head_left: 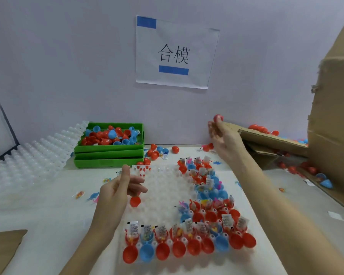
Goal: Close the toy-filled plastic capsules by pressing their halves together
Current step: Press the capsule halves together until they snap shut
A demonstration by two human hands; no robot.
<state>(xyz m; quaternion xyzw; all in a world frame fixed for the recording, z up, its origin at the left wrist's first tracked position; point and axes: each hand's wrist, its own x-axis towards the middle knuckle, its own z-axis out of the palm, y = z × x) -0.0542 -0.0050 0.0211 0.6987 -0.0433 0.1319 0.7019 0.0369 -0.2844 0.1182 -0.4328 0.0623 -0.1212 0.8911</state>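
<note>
left hand (115, 193) hovers over clear tray's (161, 193) left edge, fingers loosely curled, holding nothing. open filled capsules (187, 235) line tray's near and right edges. right hand (223, 138) raised beyond bench's far-right edge, pinching red capsule (217, 117).

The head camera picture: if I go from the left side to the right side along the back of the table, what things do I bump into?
White bumpy trays → stacked green baskets of red and blue capsule halves → red closed capsule on the table → right hand holding up a red capsule → big cardboard box.
</note>
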